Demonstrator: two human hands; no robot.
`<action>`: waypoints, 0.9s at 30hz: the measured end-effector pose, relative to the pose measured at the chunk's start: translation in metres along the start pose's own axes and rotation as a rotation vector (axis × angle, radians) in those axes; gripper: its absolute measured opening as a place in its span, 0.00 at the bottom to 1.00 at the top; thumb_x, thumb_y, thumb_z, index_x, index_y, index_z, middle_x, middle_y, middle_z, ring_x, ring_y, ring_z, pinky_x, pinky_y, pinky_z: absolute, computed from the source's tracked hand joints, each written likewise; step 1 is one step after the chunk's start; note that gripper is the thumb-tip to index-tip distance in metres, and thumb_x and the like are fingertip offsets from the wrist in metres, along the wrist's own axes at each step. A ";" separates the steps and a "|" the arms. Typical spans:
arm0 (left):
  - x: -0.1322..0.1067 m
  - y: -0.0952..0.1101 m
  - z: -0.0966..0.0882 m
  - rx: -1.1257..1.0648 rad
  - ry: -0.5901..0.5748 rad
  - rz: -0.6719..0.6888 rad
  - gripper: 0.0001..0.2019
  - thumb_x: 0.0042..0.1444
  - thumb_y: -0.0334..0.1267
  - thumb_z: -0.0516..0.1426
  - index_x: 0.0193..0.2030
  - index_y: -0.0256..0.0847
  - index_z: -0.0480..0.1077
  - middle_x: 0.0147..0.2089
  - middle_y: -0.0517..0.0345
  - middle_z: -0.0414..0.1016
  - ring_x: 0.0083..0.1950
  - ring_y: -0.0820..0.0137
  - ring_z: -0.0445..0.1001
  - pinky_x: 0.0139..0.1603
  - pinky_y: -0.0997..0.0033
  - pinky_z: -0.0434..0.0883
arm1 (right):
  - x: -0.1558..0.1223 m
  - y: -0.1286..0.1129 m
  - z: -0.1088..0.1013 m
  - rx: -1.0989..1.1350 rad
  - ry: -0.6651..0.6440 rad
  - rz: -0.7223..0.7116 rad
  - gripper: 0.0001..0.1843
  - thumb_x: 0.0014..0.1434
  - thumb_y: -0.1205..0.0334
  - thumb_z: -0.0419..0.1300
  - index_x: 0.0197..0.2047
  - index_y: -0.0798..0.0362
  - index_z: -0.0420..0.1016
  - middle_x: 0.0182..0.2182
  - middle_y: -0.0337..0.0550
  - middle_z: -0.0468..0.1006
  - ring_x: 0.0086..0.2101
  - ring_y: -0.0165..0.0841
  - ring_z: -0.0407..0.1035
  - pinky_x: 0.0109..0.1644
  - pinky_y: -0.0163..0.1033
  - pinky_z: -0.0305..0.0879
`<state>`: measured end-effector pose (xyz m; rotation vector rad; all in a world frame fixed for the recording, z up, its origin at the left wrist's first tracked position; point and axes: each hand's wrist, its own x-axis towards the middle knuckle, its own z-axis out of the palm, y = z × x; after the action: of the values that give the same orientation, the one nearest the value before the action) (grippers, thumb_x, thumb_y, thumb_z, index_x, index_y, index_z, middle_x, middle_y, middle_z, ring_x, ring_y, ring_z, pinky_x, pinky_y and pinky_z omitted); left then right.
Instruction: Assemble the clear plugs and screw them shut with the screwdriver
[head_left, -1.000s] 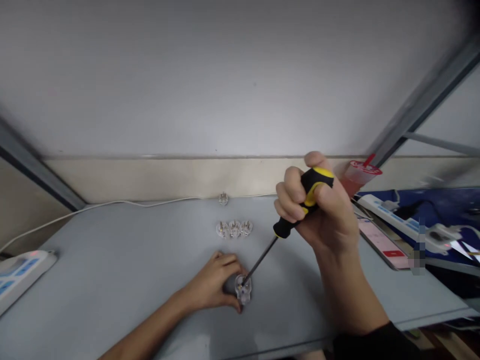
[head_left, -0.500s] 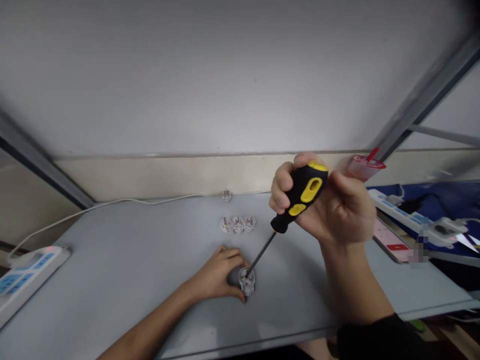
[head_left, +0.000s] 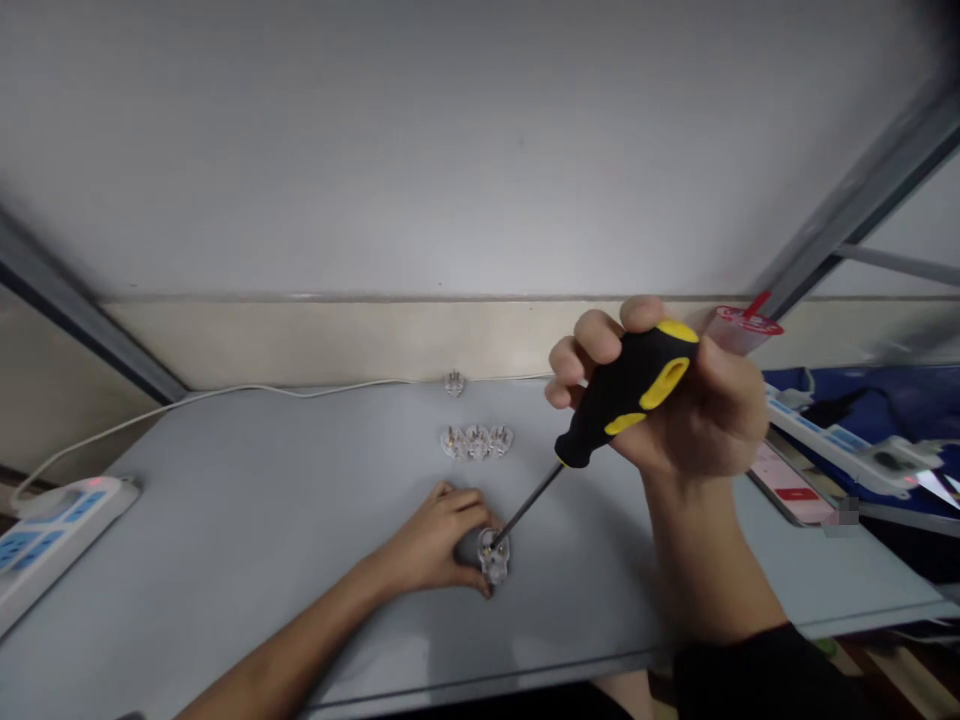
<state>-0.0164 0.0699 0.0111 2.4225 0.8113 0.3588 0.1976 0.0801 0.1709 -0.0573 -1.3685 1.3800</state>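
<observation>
My right hand (head_left: 675, 410) is wrapped round the black and yellow handle of a screwdriver (head_left: 626, 395). The shaft slants down to the left, and its tip meets the top of a clear plastic plug (head_left: 494, 570) with metal parts inside. Fingers and thumb of my left hand (head_left: 439, 545) grip that plug from the left, against the table. Behind it, three similar clear plugs (head_left: 478, 442) sit side by side with pins up. Another clear pronged plug (head_left: 454, 383) stands farther back. How the tip sits in the plug is too small to tell.
A white power strip (head_left: 71, 535) lies on the left of the grey table (head_left: 247, 480), its cable along the back edge. To the right are a phone (head_left: 791, 485), another power strip (head_left: 840, 440) and a cup with a red rim (head_left: 742, 328). A wall rises behind.
My right hand has turned the screwdriver handle and tilted it farther right, while the tip stays at the plug. My left hand keeps its grip. The view has shifted slightly.
</observation>
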 end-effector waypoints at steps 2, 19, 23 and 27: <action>0.000 0.000 0.000 -0.004 -0.004 0.005 0.26 0.43 0.56 0.67 0.44 0.43 0.70 0.43 0.58 0.74 0.44 0.62 0.72 0.47 0.65 0.58 | -0.001 0.001 0.000 0.020 0.021 0.013 0.13 0.55 0.55 0.61 0.41 0.48 0.64 0.36 0.39 0.68 0.36 0.31 0.69 0.34 0.38 0.70; -0.001 0.000 0.000 0.023 0.009 0.016 0.25 0.44 0.57 0.66 0.43 0.42 0.70 0.43 0.57 0.75 0.43 0.62 0.71 0.46 0.64 0.59 | 0.001 0.009 0.004 0.019 0.077 -0.040 0.14 0.57 0.56 0.58 0.45 0.46 0.61 0.29 0.34 0.64 0.21 0.22 0.59 0.21 0.30 0.59; -0.001 0.000 0.000 0.038 0.003 0.018 0.26 0.44 0.56 0.66 0.44 0.42 0.70 0.43 0.57 0.75 0.43 0.62 0.72 0.46 0.64 0.58 | 0.003 0.006 0.000 0.022 0.042 0.003 0.14 0.57 0.52 0.54 0.45 0.49 0.66 0.31 0.38 0.65 0.28 0.27 0.65 0.27 0.34 0.66; -0.001 0.001 0.000 0.038 -0.004 0.017 0.25 0.44 0.56 0.67 0.44 0.43 0.69 0.43 0.58 0.74 0.44 0.62 0.72 0.47 0.65 0.58 | 0.000 0.005 0.001 0.020 -0.001 -0.007 0.12 0.57 0.57 0.59 0.43 0.48 0.64 0.37 0.40 0.70 0.36 0.31 0.71 0.34 0.37 0.71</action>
<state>-0.0169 0.0690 0.0115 2.4656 0.8032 0.3486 0.1940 0.0811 0.1677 -0.0387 -1.3542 1.3877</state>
